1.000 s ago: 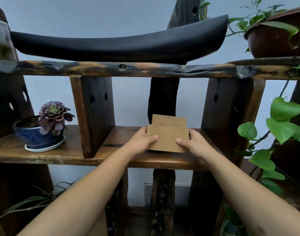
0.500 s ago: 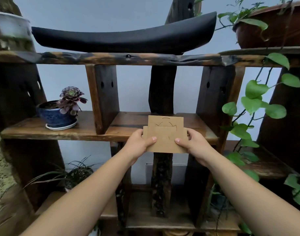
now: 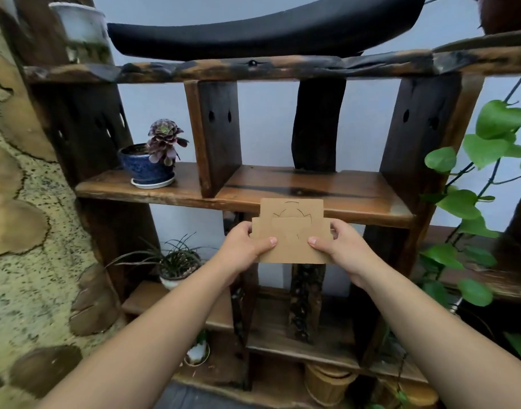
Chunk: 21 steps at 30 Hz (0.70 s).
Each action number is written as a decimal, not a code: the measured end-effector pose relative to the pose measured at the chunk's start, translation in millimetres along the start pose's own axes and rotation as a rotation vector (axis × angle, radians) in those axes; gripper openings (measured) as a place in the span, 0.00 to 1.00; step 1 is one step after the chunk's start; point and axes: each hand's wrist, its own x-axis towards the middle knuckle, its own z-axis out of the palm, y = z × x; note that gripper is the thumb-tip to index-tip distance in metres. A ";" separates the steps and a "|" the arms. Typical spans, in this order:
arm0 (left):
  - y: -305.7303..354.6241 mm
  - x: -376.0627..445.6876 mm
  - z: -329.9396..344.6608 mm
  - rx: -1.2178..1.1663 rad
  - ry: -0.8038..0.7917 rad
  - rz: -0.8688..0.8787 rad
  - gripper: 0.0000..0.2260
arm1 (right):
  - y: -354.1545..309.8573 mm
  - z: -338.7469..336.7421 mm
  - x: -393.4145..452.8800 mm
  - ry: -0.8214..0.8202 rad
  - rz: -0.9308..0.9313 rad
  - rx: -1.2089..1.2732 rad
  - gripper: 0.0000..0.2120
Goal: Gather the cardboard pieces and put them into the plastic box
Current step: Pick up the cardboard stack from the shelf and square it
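Two hands, the left hand (image 3: 243,243) and right hand (image 3: 343,246), pinch the cardboard pieces (image 3: 291,231) by their sides, so squeeze evenly to keep the stack together.

Both arms reach forward, bare to the elbow. The left hand (image 3: 243,245) pinches the cardboard pieces (image 3: 291,231) at their left edge, thumb in front; the right hand (image 3: 340,246) mirrors it, thumb pressed flat on the front.
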 end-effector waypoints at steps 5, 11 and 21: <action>-18.5 -26.6 -23.7 0.022 0.133 -0.065 0.18 | 5.4 38.7 2.1 -0.104 -0.021 -0.015 0.17; -50.7 -79.1 -77.7 0.087 0.290 -0.170 0.19 | 1.7 111.4 -11.1 -0.262 -0.024 -0.061 0.17; -89.9 -222.0 -202.5 0.051 0.592 -0.319 0.17 | -38.2 278.3 -79.0 -0.611 -0.061 -0.038 0.19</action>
